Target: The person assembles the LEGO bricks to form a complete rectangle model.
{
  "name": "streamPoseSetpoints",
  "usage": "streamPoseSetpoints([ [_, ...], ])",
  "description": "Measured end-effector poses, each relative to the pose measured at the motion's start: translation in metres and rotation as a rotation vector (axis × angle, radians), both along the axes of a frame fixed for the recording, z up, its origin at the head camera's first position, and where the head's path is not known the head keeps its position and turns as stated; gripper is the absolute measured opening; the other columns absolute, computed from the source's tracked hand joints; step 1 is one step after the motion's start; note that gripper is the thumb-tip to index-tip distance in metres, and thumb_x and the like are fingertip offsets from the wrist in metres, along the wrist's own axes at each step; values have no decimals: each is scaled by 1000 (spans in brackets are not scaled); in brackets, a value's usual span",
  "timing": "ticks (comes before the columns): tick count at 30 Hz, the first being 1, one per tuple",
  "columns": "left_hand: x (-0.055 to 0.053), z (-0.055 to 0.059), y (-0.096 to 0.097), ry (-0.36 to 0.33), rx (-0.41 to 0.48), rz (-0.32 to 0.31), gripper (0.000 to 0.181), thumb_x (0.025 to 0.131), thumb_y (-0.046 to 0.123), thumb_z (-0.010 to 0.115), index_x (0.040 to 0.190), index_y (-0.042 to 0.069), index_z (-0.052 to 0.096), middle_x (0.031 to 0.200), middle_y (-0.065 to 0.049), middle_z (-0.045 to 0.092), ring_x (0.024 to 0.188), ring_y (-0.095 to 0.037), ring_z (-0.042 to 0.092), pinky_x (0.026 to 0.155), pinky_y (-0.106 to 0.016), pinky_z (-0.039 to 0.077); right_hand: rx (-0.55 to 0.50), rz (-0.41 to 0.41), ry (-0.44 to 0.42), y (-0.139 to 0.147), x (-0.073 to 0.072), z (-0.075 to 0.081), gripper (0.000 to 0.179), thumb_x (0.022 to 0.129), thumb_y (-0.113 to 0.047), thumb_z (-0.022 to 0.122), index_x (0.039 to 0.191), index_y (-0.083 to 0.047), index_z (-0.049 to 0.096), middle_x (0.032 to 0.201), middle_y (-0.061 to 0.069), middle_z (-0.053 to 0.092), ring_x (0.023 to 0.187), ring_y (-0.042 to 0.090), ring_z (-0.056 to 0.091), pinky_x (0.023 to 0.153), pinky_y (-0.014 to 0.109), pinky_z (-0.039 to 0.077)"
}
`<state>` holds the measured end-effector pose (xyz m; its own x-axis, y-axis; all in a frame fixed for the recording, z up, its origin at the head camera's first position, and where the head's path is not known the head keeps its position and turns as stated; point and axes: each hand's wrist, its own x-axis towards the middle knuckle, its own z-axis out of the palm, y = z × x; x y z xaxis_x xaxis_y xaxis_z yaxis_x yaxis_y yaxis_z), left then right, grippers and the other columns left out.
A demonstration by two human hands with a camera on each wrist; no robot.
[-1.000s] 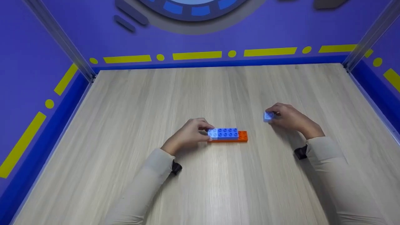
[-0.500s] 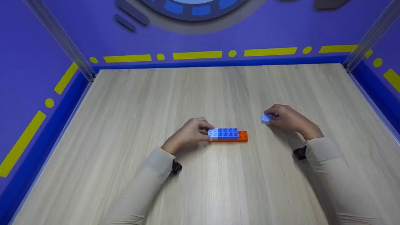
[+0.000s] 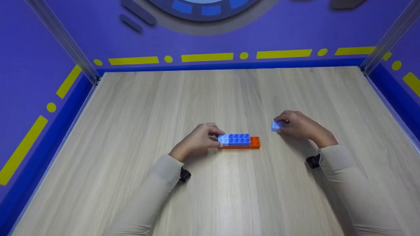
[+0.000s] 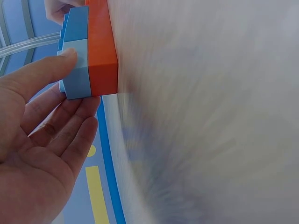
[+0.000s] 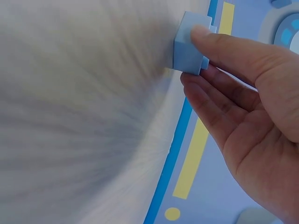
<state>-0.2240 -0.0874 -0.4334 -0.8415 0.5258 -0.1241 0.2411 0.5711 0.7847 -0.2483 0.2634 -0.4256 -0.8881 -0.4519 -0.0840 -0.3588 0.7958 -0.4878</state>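
Note:
Near the middle of the table lies a long orange brick (image 3: 255, 142). On top of it sit a darker blue brick (image 3: 239, 139) and, at the left end, a light blue brick (image 3: 223, 140); orange studs show at the right end. My left hand (image 3: 198, 139) pinches the light blue brick at that end, its thumb (image 4: 65, 60) on the near side. To the right, my right hand (image 3: 303, 126) holds a second, small light blue brick (image 5: 189, 44) between thumb and fingers, close over the table. Part of this brick is hidden behind the fingers.
The wood-grain table (image 3: 164, 98) is bounded by a blue back wall (image 3: 210, 44) with yellow dashes and by side walls (image 3: 29, 65). A black band (image 3: 185, 175) shows at the left wrist, another black band (image 3: 313, 161) at the right.
My right hand has moved a little left and toward me with the small light blue brick, nearing the stacked bricks. The left hand and the stack have stayed in place.

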Motion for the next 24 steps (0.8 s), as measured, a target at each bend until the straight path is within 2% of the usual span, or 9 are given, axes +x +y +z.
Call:
streamPoseSetpoints([
  [7, 0, 0, 0, 33, -7, -12, 38, 78, 8, 78, 116, 6, 70, 107, -3, 66, 102, -16, 61, 98, -31, 49, 0, 3, -6, -5, 3, 1, 36, 87, -6, 66, 121, 4, 62, 118, 18, 62, 108, 31, 59, 94, 50, 48],
  [24, 0, 0, 0, 37, -18, -1, 38, 78, 10, 78, 116, 7, 70, 107, -3, 66, 102, -15, 60, 95, -31, 49, 35, 87, 23, -18, 7, 10, 35, 87, -8, 68, 121, 0, 64, 117, 15, 64, 105, 28, 61, 93, 47, 50],
])
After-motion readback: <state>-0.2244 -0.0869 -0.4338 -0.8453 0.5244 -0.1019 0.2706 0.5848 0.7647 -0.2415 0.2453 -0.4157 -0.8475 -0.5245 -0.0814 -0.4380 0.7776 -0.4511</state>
